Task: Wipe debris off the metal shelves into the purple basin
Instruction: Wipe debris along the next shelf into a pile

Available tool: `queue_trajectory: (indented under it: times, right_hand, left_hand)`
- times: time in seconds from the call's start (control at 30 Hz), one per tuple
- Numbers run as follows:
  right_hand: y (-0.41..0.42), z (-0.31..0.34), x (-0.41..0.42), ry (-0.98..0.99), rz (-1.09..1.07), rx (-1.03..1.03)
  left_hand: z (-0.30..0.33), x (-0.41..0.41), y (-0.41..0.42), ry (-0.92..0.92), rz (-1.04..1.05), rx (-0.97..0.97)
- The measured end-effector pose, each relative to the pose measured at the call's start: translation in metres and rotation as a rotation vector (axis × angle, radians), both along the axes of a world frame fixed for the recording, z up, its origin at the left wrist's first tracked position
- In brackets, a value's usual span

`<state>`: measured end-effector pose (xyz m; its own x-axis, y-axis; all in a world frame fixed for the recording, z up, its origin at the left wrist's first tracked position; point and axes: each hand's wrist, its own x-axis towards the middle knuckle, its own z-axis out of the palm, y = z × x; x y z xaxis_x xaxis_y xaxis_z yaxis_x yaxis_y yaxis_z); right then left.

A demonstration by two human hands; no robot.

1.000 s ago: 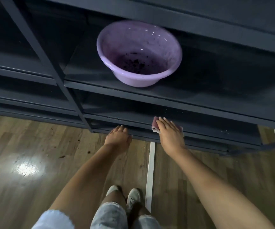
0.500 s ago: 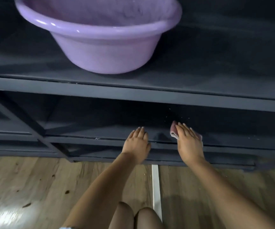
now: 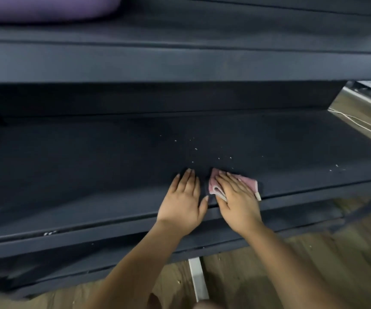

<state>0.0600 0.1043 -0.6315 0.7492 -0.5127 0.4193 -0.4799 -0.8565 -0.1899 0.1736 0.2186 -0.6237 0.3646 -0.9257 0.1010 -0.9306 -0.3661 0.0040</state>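
Observation:
A dark metal shelf (image 3: 91, 166) fills the middle of the view, with small pale crumbs of debris (image 3: 195, 149) scattered just beyond my hands. My right hand (image 3: 236, 197) presses flat, fingers straight, on a folded pink cloth (image 3: 248, 182) near the shelf's front edge. My left hand (image 3: 184, 201) lies flat on the shelf right beside it, fingers straight, holding nothing. Only the bottom of the purple basin (image 3: 46, 7) shows, on the shelf above at the top left.
The upper shelf's front lip (image 3: 180, 65) hangs over the shelf I work on. A lower shelf edge (image 3: 91, 248) sits below my wrists. Wooden floor (image 3: 314, 275) with a white strip (image 3: 199, 279) lies underneath, and a white cord (image 3: 358, 121) runs at the right.
The view has dropped and moved close to the lower shelf, so the basin has slid almost out of sight. Both hands now lie further in on the shelf, closer together.

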Motion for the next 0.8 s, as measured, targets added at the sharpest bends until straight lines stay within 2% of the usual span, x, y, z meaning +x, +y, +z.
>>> queue_trajectory:
  times: [0.57,0.73,0.8]
  right_hand:
    - [0.005,0.006,0.000,-0.011,-0.042,-0.012]
    - [0.005,0.001,0.001,-0.025,-0.036,0.030]
    - [0.004,0.002,0.002,-0.025,-0.022,0.120]
  left_hand:
    - [0.003,-0.001,-0.001,0.036,-0.005,0.017]
    - [-0.001,0.000,-0.001,0.032,-0.012,-0.018]
    - [-0.002,0.001,-0.002,0.033,-0.013,-0.022]
